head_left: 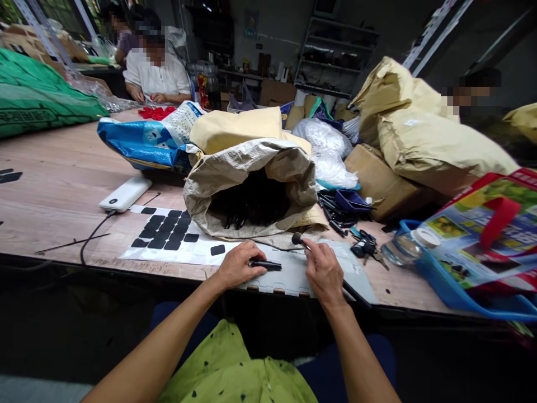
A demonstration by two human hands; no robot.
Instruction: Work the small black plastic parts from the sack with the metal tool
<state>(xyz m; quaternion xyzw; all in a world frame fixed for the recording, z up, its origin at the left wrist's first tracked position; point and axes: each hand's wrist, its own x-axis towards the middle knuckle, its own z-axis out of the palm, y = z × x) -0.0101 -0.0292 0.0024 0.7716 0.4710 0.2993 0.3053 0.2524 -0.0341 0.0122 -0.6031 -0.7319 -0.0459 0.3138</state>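
Note:
My left hand [241, 265] is closed on a short black tube [268, 265], which points right over a pale grey board [289, 274] at the table's front edge. To its right, my right hand [325, 271] grips a thin rod with a round black tip [297, 239], held up and left of the fingers. A black handle-like piece [354, 292] sticks out below that hand. Just beyond both hands lies an open paper sack [251, 162] with dark pieces inside. White paper with black rounded stickers [165, 229] is left of my left hand.
A white power bank [126, 194] with a cable lies at left. Black parts, keys [380, 256], a bottle [405, 246] and a blue basket [453, 291] are at right. Behind are a blue bag [138, 143], large sacks and other people; one in white [157, 73] handles something red.

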